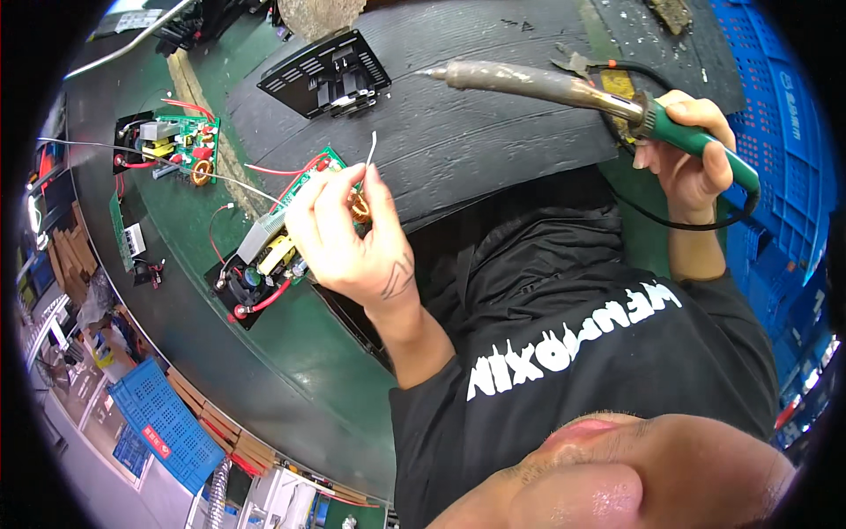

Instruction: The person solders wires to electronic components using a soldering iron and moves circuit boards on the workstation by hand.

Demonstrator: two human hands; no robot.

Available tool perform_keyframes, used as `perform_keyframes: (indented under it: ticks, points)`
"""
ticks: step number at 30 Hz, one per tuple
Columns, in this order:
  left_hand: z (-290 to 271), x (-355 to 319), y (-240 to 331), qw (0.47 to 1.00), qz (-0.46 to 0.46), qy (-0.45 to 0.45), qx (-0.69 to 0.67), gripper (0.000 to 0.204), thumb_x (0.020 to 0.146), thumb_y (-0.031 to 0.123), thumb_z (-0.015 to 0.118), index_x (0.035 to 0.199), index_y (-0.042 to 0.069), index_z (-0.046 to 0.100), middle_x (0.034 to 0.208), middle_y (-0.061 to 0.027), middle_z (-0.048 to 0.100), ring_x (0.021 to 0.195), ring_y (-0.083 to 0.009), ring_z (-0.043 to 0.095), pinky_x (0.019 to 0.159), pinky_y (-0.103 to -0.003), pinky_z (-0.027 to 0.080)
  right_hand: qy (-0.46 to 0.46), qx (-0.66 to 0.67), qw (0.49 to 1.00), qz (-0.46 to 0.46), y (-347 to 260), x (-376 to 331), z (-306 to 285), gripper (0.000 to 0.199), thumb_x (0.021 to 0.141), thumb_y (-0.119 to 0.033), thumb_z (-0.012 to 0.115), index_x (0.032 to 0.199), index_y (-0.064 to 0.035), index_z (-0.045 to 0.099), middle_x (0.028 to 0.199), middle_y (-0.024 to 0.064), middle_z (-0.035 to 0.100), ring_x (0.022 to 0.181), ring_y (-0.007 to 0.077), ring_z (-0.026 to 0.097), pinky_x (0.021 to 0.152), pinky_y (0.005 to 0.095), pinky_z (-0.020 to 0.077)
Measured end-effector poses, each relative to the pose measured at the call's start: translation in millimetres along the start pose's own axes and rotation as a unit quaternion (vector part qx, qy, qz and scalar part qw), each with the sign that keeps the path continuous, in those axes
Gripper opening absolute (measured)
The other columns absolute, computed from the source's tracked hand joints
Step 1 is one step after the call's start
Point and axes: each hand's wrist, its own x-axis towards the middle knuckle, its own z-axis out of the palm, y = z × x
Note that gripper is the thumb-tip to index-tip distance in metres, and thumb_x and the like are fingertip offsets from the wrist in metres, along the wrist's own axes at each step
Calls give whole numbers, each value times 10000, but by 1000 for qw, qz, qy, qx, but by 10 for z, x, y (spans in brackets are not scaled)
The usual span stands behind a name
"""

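My right hand (692, 159) is closed round the green handle of a large soldering iron (538, 84), held level with its tip to the left above the black mat. Between the thumb and fingers of my left hand (344, 234) is a thin solder wire (372, 148). Its short end sticks up past the fingertips, and a long length trails off to the left. Below and partly hidden by that hand lies a green circuit board (306, 191) with a grey heat sink, a yellow transformer, a copper coil and red wires. The iron's tip is apart from the solder wire.
A black slotted panel with sockets (326, 78) stands on the mat (493, 132). Another circuit board (189, 132) and a smaller board (122, 234) lie on the green bench to the left. Cutting pliers (577, 63) lie behind the iron. Blue crates (780, 150) stand at the right.
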Motion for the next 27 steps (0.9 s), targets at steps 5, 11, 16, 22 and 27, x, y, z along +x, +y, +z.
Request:
perform_keyframes:
  ticks: [5,11,16,22,27]
  points:
    - [162,85,-56,999,10,-26,41,190,698,-6,785,855,25,681,899,-90,594,822,-257,582,768,-370,471,15,108,994,33,285,79,95,481,926,-331,485,1120,96,591,892,229,629,569,247,622,461,265,449]
    - [242,116,-87,999,8,-28,45,188,699,0,790,850,32,683,874,-76,605,791,-243,579,730,-356,460,47,127,987,80,345,159,198,490,929,-346,476,1112,93,594,879,216,629,557,252,619,446,275,450]
    - [-47,189,16,998,25,-1,61,185,727,-19,772,890,8,689,896,-84,622,777,-225,587,693,-337,478,23,97,990,95,347,182,136,478,915,-451,483,1103,-28,601,837,210,572,481,194,521,397,255,394]
    - [-795,506,-124,976,46,111,184,126,772,-83,725,875,-44,662,865,-116,628,767,-211,592,708,-295,499,22,113,990,76,343,204,114,501,918,-468,465,1159,-48,597,854,200,569,498,180,510,436,246,396]
    - [-1166,625,-610,875,56,-168,450,219,832,156,643,1022,59,695,1114,-116,639,1069,-299,556,960,-446,396,29,131,990,37,353,188,90,515,920,-419,461,1160,20,582,894,240,610,501,212,538,406,259,403]
